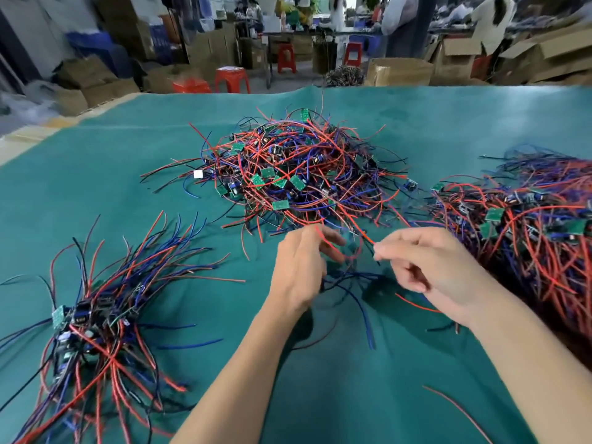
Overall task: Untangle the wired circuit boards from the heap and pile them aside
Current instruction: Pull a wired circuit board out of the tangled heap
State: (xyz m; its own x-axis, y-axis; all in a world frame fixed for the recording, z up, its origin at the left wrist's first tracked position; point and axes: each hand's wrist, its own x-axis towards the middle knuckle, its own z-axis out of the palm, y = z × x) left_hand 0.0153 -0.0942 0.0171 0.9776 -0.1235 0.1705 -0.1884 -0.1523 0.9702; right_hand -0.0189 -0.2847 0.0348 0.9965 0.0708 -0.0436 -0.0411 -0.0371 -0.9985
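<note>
A tangled heap (298, 174) of small green circuit boards with red, blue and black wires lies at the middle of the green cloth. A sorted pile (93, 318) with wires fanned out sits at the left. Another big bundle (531, 225) lies at the right. My left hand (301, 267) is just in front of the heap, fingers curled round blue and black wires of a blurred piece. My right hand (429, 264) pinches a red wire (362, 232) that runs back toward the heap.
The green cloth (352, 395) covers the table, whose far edge is behind the heap. A loose red wire (455, 408) lies near the front right. Beyond the table stand red stools (232, 79), cardboard boxes (398, 72) and people at benches.
</note>
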